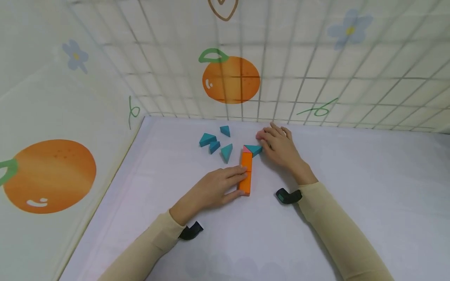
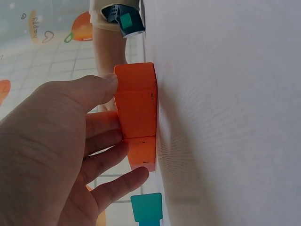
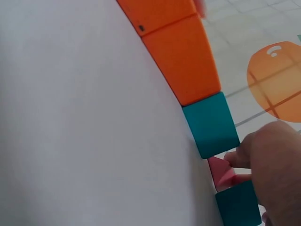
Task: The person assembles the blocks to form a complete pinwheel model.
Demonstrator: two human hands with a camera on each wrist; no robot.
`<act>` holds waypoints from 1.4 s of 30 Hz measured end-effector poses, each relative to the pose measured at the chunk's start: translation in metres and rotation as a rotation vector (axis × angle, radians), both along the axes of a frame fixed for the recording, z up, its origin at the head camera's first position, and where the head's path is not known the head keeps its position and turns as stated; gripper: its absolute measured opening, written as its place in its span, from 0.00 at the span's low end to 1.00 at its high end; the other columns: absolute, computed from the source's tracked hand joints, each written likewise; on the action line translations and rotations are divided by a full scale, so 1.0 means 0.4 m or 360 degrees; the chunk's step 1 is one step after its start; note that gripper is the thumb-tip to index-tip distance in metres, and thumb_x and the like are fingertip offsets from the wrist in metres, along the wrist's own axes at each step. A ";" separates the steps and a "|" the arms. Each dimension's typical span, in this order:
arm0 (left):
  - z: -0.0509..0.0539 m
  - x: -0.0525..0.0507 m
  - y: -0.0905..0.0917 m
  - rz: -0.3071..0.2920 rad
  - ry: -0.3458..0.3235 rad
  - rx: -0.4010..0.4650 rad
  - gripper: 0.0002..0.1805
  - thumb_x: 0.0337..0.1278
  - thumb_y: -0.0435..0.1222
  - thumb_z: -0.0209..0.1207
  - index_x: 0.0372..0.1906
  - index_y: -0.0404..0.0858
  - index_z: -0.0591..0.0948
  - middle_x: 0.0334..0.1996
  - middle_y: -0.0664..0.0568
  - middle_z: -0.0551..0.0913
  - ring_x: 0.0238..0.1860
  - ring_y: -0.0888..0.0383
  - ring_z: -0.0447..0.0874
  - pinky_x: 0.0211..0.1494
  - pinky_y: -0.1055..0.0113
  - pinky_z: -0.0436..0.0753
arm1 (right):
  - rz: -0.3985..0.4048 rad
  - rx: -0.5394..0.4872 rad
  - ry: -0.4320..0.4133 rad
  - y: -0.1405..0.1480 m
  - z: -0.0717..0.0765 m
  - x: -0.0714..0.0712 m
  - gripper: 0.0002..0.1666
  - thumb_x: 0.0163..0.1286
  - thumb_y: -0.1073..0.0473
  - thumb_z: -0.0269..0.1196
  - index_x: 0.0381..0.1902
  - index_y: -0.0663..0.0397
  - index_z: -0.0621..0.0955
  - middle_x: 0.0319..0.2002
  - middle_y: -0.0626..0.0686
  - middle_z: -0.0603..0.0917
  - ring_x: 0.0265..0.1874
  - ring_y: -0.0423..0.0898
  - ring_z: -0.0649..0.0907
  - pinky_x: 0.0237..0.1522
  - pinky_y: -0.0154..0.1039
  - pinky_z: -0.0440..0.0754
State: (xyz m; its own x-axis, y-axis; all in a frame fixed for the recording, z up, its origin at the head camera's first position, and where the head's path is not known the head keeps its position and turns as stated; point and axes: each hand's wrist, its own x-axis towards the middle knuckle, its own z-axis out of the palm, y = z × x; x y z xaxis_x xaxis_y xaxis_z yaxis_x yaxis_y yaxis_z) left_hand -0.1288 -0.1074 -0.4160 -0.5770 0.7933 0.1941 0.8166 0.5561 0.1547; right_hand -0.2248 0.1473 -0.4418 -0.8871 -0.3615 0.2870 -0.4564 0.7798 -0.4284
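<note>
Two orange blocks lie end to end in a line. My left hand rests against their left side, its fingers fairly straight. A small pink triangle and a teal triangle touch at the far end of the line. Just beyond them, my right hand pinches a pink block at its fingertips. The fingers partly cover that block.
Several teal triangular blocks lie left of the line's far end on the white table. Behind stands a grid wall covered with printed fruit. Each wrist wears a black device.
</note>
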 end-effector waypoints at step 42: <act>0.004 -0.001 0.001 -0.0002 0.0021 -0.0004 0.30 0.60 0.51 0.63 0.63 0.39 0.78 0.64 0.51 0.77 0.64 0.56 0.77 0.64 0.63 0.78 | 0.0366 -0.0151 -0.0017 0.018 0.023 0.042 0.21 0.68 0.61 0.57 0.56 0.65 0.81 0.62 0.60 0.75 0.60 0.56 0.75 0.65 0.55 0.72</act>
